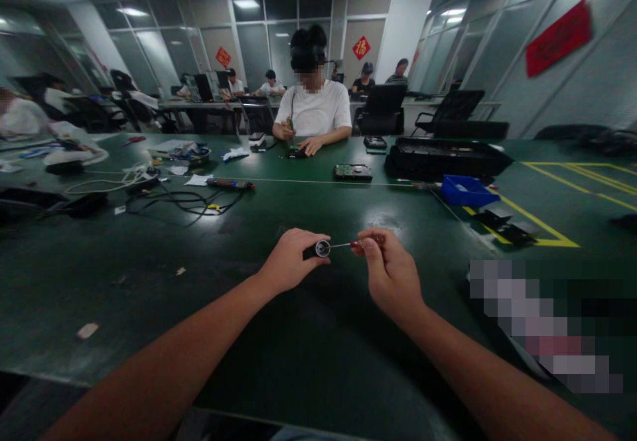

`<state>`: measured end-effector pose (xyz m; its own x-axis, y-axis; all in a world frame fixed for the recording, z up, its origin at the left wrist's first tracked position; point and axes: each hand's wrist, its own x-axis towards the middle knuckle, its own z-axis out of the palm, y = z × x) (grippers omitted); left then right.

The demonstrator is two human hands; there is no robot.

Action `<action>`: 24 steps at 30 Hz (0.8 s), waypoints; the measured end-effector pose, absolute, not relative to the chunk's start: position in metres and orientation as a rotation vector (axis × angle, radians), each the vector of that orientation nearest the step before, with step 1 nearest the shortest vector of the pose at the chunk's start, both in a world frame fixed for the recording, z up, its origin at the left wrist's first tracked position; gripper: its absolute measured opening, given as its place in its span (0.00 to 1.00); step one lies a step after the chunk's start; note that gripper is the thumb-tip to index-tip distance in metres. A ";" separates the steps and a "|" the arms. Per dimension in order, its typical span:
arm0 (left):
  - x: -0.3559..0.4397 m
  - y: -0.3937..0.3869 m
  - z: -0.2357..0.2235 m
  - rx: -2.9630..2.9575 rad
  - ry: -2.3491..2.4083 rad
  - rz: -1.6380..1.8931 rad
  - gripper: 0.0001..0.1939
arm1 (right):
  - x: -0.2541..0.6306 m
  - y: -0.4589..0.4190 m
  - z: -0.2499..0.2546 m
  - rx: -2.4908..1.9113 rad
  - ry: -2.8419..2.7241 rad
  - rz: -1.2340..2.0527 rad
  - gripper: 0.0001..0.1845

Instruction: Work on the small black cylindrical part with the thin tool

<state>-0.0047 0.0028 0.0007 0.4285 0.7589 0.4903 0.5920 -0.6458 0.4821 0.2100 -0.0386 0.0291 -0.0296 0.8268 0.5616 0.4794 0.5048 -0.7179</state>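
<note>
Left grip [287, 263] pinches small black cylinder [310, 252] above counter [209, 321], open end showing. Right grip [395, 275] closes round screwdriver [359, 244], shaft reaching toward cylinder's rim; whether tip engages, can't tell from here. Looks partway along: tool brought up, core seated inside, cylinder not apart. Hard drive [353, 172] lies beyond.

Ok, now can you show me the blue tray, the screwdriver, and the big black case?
Blue tray [462, 192]: head view, on its side wall.
Screwdriver [340, 246]: head view, on its metal shaft, between the two hands.
Black case [442, 161]: head view, on its long near side.
</note>
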 end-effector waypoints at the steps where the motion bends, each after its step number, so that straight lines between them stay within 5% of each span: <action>1: -0.005 0.003 0.000 2.445 1.183 1.023 0.20 | 0.211 -0.039 0.030 -1.129 -1.709 0.377 0.10; 16: -0.005 0.004 -0.001 2.419 1.181 1.017 0.19 | 0.210 -0.049 0.040 -1.087 -2.009 0.220 0.09; 24: -0.005 0.003 0.000 2.394 1.176 1.033 0.21 | 0.207 -0.035 0.027 -1.087 -1.428 0.737 0.13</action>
<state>-0.0054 0.0028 -0.0002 0.4126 0.7752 0.4784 0.5745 -0.6290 0.5237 0.2069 -0.0354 0.0266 0.0664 0.9157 0.3963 0.2069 0.3759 -0.9033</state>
